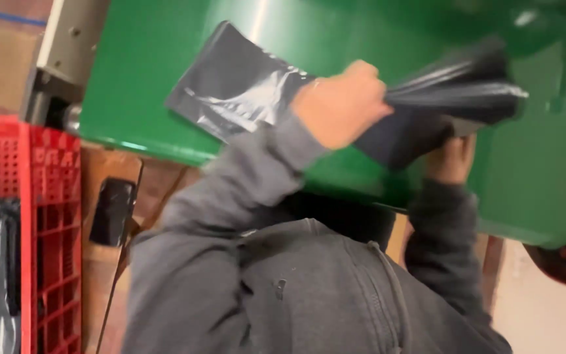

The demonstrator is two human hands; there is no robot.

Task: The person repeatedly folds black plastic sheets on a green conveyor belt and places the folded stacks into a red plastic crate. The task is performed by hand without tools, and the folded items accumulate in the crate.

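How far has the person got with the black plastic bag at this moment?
Done: nothing finished shows. In hand: the left hand grips the black plastic bag against the green surface; the right hand supports its bunched end. Left: the bag is not laid flat; the red crate stands beside.

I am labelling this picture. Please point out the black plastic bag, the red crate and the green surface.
black plastic bag (237,85), head view, its flat glossy part.
red crate (50,216), head view, its side grid.
green surface (532,170), head view, bare right part.
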